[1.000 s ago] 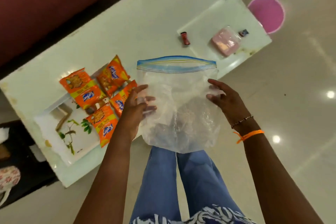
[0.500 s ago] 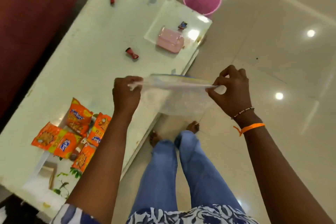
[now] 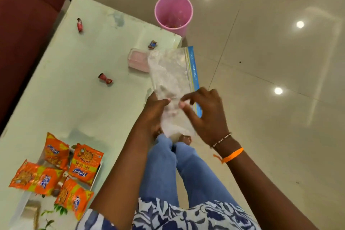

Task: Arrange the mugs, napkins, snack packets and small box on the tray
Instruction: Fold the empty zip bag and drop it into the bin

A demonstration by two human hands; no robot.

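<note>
We're standing at the pale green table (image 3: 61, 87), pink bucket (image 3: 173, 12) on the floor past its far corner. Four orange snack packets (image 3: 56, 172) sit bunched on the white leaf-print tray (image 3: 24, 209) at the near-left edge. Our left hand (image 3: 155, 110) and right hand (image 3: 204, 114) both pinch a clear zip bag (image 3: 171, 80), folded lengthwise, blue seal on the right. A small pink box (image 3: 137, 59) lies half behind the bag, with three little red wrapped bits (image 3: 105, 79) scattered on the tabletop.

Clear plastic bag (image 3: 171, 73); glossy floor (image 3: 261, 99).
</note>
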